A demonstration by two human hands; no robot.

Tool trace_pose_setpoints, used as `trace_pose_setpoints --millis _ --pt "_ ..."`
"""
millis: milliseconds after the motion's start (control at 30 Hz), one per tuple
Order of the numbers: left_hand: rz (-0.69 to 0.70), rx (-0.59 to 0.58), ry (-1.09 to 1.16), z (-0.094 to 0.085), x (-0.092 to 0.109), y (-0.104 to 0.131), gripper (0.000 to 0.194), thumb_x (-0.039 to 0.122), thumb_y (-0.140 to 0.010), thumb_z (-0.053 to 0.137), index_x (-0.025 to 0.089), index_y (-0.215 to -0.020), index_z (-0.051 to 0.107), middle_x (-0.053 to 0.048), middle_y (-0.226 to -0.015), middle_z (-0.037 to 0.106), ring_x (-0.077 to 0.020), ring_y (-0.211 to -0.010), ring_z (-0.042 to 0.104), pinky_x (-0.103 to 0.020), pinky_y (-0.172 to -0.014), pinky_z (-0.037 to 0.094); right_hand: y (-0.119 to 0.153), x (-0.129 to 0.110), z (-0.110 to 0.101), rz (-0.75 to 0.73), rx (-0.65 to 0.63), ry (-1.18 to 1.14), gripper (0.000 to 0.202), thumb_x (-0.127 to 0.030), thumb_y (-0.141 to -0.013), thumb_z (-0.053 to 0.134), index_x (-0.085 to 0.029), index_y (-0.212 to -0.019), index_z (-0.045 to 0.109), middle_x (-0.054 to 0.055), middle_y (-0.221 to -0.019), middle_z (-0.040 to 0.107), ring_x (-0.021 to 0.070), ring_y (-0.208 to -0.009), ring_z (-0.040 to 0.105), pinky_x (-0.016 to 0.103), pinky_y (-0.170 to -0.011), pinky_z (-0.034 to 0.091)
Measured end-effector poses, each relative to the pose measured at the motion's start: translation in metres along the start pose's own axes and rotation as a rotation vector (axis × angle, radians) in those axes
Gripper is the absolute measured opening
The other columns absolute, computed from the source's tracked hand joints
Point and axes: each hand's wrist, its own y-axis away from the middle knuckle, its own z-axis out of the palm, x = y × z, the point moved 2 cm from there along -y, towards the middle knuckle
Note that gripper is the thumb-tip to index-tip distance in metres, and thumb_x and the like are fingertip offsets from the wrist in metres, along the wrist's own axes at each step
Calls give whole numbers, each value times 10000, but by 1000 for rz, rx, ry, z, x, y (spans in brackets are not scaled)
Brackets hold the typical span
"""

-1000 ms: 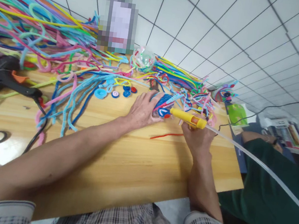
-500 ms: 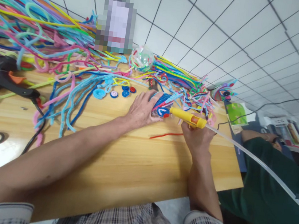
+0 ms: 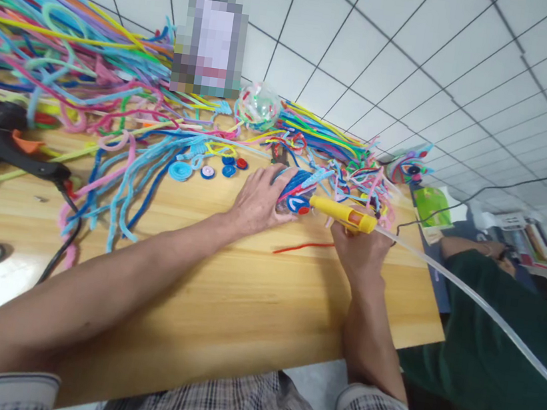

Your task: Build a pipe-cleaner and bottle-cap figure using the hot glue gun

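Note:
My left hand [image 3: 260, 196] is wrapped round a blue craft piece [image 3: 299, 193] made of coiled pipe cleaners, with pink, white and red parts and something clear beneath. In my right hand [image 3: 363, 247] is a yellow glue gun [image 3: 343, 214], its nozzle pointing left at the craft piece's right side. A long translucent glue stick [image 3: 464, 284] runs out of the gun's back end to the right. Whether the nozzle touches the piece I cannot tell. A red pipe cleaner [image 3: 303, 246] lies on the wood between my hands. My right fingers are partly hidden under the gun.
Heaps of coloured pipe cleaners [image 3: 61, 56] line the table's back. Small coils [image 3: 180, 170] and a clear decorated ball [image 3: 257, 105] lie near the wall. At left sits a black glue gun [image 3: 13, 150] with its cord [image 3: 4, 257]. A person in green [image 3: 494, 328] is at the right.
Almost nothing differs. The whole view has shifted very slightly, and both hands keep their hold on the craft piece and the yellow glue gun.

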Motion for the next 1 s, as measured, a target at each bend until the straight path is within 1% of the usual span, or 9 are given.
trace_pose_setpoints --millis 100,233,367,533,633,767,1000 --pt "-5 -5 5 -1 0 0 1061 528 -751 934 205 -1617 415 -218 -1574 515 -423 -1407 535 -600 -1193 445 0 0 0 24 -5 4 309 -297 -791 614 -202 -1051 753 85 -832 760 294 -818 719 452 -844 592" --pt "-1 -11 23 -1 0 -1 1054 515 -757 929 214 -1621 405 -217 -1577 509 -420 -1417 527 -600 -1199 436 0 -1 0 14 6 3 308 -310 -788 612 -195 -1035 756 102 -867 774 295 -846 720 429 -801 591" --pt "-3 -6 13 0 0 0 1055 516 -759 927 226 -1623 396 -210 -1580 512 -418 -1413 529 -600 -1192 441 -1 -2 -1 4 27 28 296 -327 -793 602 -193 -1002 763 92 -824 779 273 -767 709 399 -736 578" --pt "-2 0 1 0 0 0 1062 521 -749 933 221 -1620 405 -216 -1581 514 -417 -1402 539 -592 -1184 450 -1 -2 -1 17 49 48 305 -322 -778 605 -195 -1007 761 85 -794 771 270 -717 702 392 -705 567" --pt "-7 -2 7 0 -1 0 1046 534 -758 924 240 -1620 410 -208 -1579 515 -415 -1398 543 -598 -1182 451 -1 -1 -1 31 27 44 303 -317 -767 614 -205 -1011 755 81 -787 764 278 -729 702 400 -720 569" --pt "-9 -3 15 0 -1 0 1040 538 -763 917 237 -1620 412 -208 -1581 511 -417 -1404 537 -602 -1187 445 -2 -2 -1 39 0 4 293 -308 -778 602 -210 -1014 746 99 -837 769 296 -792 708 425 -753 577" --pt "-11 -12 9 0 0 -1 1038 515 -752 925 224 -1613 424 -207 -1573 516 -415 -1410 530 -596 -1199 439 -3 -2 -3 40 3 7 255 -316 -760 597 -222 -955 732 98 -862 764 292 -827 700 419 -763 572"
